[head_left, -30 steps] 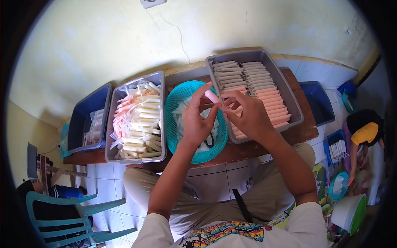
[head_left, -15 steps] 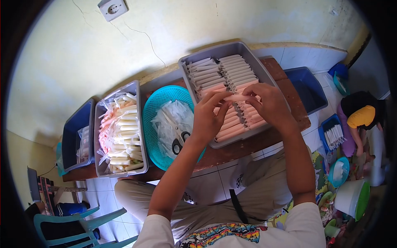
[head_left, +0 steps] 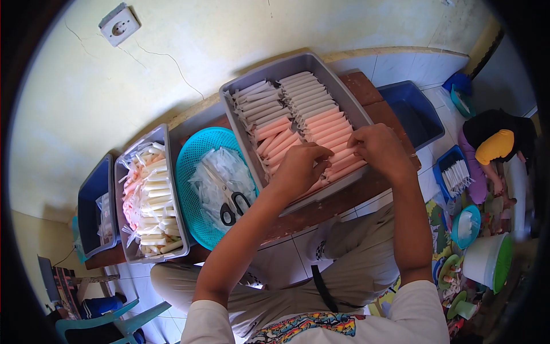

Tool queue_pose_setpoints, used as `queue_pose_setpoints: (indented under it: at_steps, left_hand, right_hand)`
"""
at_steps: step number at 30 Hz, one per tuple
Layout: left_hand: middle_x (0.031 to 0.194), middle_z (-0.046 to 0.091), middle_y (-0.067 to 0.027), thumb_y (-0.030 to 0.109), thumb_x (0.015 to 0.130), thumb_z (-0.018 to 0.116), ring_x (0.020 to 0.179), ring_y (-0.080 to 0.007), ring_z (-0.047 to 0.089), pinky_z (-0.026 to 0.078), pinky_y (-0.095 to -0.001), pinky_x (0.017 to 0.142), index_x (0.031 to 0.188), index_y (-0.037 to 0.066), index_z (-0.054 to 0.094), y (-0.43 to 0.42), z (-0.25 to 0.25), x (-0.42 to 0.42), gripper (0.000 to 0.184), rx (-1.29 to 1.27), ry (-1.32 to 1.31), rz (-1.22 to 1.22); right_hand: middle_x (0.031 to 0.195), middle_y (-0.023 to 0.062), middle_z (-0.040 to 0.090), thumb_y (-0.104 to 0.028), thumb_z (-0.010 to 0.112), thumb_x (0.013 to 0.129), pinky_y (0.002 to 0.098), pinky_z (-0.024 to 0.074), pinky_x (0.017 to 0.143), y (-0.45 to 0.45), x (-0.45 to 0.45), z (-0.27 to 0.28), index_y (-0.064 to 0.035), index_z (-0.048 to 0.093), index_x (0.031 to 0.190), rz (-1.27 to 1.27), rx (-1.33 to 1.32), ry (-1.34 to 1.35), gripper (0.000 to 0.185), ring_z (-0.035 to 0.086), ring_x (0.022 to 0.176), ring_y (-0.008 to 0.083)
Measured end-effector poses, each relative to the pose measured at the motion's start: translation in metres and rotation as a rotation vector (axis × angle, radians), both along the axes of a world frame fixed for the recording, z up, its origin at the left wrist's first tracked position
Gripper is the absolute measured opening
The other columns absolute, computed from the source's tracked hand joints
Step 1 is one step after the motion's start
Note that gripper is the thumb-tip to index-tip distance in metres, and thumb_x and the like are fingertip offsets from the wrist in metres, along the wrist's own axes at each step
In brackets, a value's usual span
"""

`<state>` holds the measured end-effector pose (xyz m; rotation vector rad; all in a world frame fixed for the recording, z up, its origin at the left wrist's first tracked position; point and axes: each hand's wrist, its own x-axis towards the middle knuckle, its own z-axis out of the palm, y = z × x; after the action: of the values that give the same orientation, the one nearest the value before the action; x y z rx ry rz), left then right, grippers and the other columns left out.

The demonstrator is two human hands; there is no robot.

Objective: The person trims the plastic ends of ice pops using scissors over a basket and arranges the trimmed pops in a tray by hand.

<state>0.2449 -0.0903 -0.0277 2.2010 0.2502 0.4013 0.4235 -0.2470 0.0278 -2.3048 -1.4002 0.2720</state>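
Both my hands are over the front part of a grey tray (head_left: 229, 114) with two columns of wrapped sticks, grey-white at the back and pink (head_left: 329, 131) at the front. My left hand (head_left: 303, 166) and my right hand (head_left: 381, 150) pinch the two ends of a pink stick (head_left: 342, 155) lying level among the others, partly hidden by the fingers. Left of the tray, a turquoise basket (head_left: 189, 172) holds clear plastic wrappers (head_left: 215, 180) and black-handled scissors (head_left: 235, 207). Beside it is a grey bin (head_left: 183, 229) of yellow and pink sticks.
A dark blue bin (head_left: 94, 192) stands at the far left and another blue bin (head_left: 412, 114) at the right. A green chair (head_left: 109, 321) is at lower left. At the right, a person (head_left: 495, 143) bends near a small blue tray (head_left: 452, 172) and a bucket (head_left: 487, 261).
The pink stick has gone from above the basket down into the front of the grey tray, with both hands on it. The view has turned right, uncovering the scissors.
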Motion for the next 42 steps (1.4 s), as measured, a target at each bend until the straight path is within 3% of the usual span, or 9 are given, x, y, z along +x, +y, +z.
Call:
queue_pose_setpoints:
  at_steps: [9,15,24,25,27,32,38,42]
  left_hand:
    - [0.107,0.080,-0.0182,0.001,0.094,0.075,0.097,-0.0291,0.079,0.061,-0.0396,0.087,0.117,0.001,0.079,-0.003,-0.012,-0.001,0.023,-0.048,0.132,-0.107]
    - [0.109,0.080,-0.0182,0.002,0.095,0.073,0.100,-0.0331,0.078,0.060,-0.0401,0.090,0.118,0.001,0.078,-0.002,-0.015,-0.001,0.023,0.002,0.132,-0.170]
    - [0.111,0.079,-0.0195,0.007,0.099,0.069,0.103,-0.0353,0.076,0.058,-0.0419,0.093,0.122,0.003,0.077,0.000,-0.023,-0.003,0.025,0.018,0.194,-0.176]
    - [0.111,0.079,-0.0197,0.007,0.100,0.069,0.103,-0.0355,0.076,0.058,-0.0418,0.092,0.122,0.003,0.077,0.000,-0.023,-0.003,0.024,0.015,0.208,-0.179]
    - [0.111,0.079,-0.0202,0.007,0.100,0.068,0.103,-0.0357,0.076,0.058,-0.0419,0.092,0.122,0.002,0.077,-0.001,-0.024,-0.003,0.024,0.017,0.198,-0.181]
    - [0.108,0.079,-0.0196,0.007,0.098,0.070,0.100,-0.0357,0.077,0.058,-0.0415,0.091,0.122,0.002,0.077,-0.001,-0.021,-0.005,0.025,-0.006,0.194,-0.165]
    - [0.097,0.078,-0.0144,0.012,0.088,0.080,0.094,-0.0332,0.076,0.059,-0.0418,0.085,0.110,0.004,0.076,0.002,-0.017,-0.007,0.024,-0.006,0.262,-0.153]
    - [0.095,0.076,-0.0124,0.022,0.086,0.083,0.093,-0.0342,0.075,0.057,-0.0468,0.081,0.098,0.007,0.072,-0.001,-0.008,-0.002,0.022,0.248,0.354,-0.136]
  right_hand:
    - [0.089,0.0146,0.079,-0.007,0.079,0.079,0.0458,0.0604,0.085,0.001,-0.005,-0.009,-0.0142,0.085,0.088,-0.098,-0.232,-0.178,0.013,0.077,0.091,0.0343]
    - [0.086,0.0147,0.078,-0.005,0.072,0.081,0.0470,0.0605,0.084,0.005,-0.005,-0.020,-0.0161,0.084,0.082,-0.109,-0.247,-0.239,0.017,0.077,0.090,0.0369]
    - [0.082,0.0153,0.077,-0.011,0.074,0.082,0.0469,0.0610,0.080,0.013,-0.008,-0.031,-0.0170,0.080,0.072,-0.149,-0.306,-0.356,0.013,0.078,0.086,0.0354]
    - [0.082,0.0153,0.077,-0.011,0.074,0.082,0.0469,0.0610,0.080,0.013,-0.009,-0.029,-0.0170,0.080,0.072,-0.149,-0.304,-0.358,0.013,0.078,0.086,0.0354]
    - [0.095,0.0188,0.078,-0.009,0.068,0.091,0.0460,0.0637,0.078,0.014,-0.012,-0.023,-0.0047,0.079,0.092,-0.106,-0.356,-0.343,0.012,0.079,0.091,0.0356]
    - [0.095,0.0183,0.078,-0.009,0.068,0.092,0.0464,0.0636,0.078,0.013,-0.012,-0.022,-0.0050,0.078,0.092,-0.099,-0.343,-0.358,0.011,0.079,0.092,0.0355]
    - [0.092,0.0203,0.078,-0.008,0.072,0.086,0.0493,0.0628,0.079,0.008,-0.013,-0.020,-0.0055,0.079,0.089,-0.111,-0.280,-0.247,0.008,0.078,0.092,0.0384]
    - [0.092,0.0195,0.078,-0.008,0.074,0.083,0.0499,0.0621,0.083,0.007,-0.015,-0.016,-0.0073,0.080,0.088,-0.136,-0.245,-0.181,0.008,0.078,0.092,0.0378]
